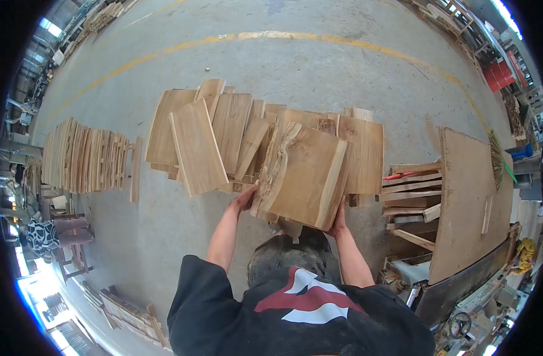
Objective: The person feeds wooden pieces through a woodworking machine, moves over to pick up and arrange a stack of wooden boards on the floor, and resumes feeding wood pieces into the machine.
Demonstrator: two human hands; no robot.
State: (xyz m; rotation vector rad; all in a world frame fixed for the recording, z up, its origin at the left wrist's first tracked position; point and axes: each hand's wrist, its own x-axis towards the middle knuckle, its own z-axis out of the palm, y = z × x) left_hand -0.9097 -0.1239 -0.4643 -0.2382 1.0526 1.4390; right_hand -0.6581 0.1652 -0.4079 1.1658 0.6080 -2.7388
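A wide wooden board (pixel 304 172) with a rough, wavy left edge lies across the front of a pile of boards. At its lower left edge is my left hand (pixel 246 196), fingers wrapped round the side. My right hand (pixel 339 218) grips the lower right edge, with its fingertips partly hidden by the wood. More wood shows just beneath this board. Behind and to the left, a narrower plank (pixel 199 147) rests at a slant on other boards (pixel 170 127). Another board (pixel 366 157) lies to the right.
Upright planks (pixel 84 157) stand in a row at the left. A large brown panel (pixel 470 202) leans at the right beside stacked wood strips (pixel 411 187). A person (pixel 46 234) is at the far left. A yellow line (pixel 277 35) crosses the floor.
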